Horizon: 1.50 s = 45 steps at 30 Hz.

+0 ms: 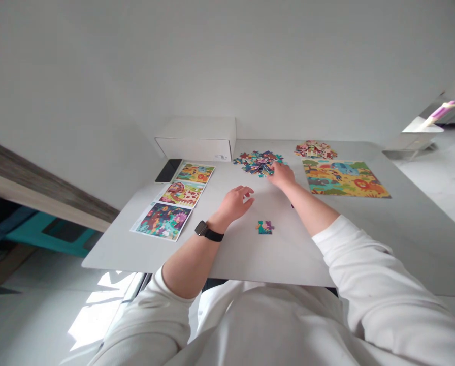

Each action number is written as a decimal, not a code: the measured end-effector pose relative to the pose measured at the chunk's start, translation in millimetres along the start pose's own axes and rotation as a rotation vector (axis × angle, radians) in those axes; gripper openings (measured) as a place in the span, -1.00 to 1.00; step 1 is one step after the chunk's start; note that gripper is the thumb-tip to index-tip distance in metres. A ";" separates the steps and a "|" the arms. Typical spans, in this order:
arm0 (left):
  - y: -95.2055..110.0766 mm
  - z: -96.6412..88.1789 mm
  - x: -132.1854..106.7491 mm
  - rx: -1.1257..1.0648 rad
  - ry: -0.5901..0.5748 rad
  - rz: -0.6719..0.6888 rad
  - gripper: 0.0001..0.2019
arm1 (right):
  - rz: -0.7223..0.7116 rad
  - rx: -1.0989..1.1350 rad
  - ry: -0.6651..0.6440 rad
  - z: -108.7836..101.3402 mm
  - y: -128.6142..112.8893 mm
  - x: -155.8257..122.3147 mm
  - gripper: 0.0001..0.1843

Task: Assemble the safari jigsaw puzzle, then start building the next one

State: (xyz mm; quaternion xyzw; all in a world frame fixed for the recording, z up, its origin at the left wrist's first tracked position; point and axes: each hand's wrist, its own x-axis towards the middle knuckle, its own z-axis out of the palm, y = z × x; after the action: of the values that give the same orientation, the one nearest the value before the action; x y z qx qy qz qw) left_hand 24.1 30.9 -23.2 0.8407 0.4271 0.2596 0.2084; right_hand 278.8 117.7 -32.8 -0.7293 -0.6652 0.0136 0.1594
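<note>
My right hand (282,175) reaches to the near right edge of a pile of dark blue and multicoloured puzzle pieces (258,161). Its fingers are bent and closed on a piece there, which they mostly cover. Over bare tabletop, left of centre, my left hand (236,202) holds nothing, with fingers loosely curled and apart. A small group of joined puzzle pieces (265,227), teal and purple, lies flat between my forearms, nearer to me. A small dark thing (292,206) shows beside my right forearm, partly hidden.
On the white table (235,259), a sheet with three pictures (163,220) lies left, below a phone (168,170). A white box (197,145) stands behind. At right are a completed animal puzzle (345,178) and a second, reddish pile of pieces (315,149). A wall closes the back.
</note>
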 end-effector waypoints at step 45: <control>3.9 -1.7 -2.3 -0.005 -0.013 -0.011 -0.76 | -0.129 0.102 0.009 -23.2 45.6 23.0 -0.43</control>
State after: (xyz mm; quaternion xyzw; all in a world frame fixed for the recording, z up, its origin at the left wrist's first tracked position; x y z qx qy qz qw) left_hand 24.2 27.0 -20.2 0.8396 0.4297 0.2538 0.2146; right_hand 330.8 132.3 -17.7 -0.6759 -0.7085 0.0339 0.2001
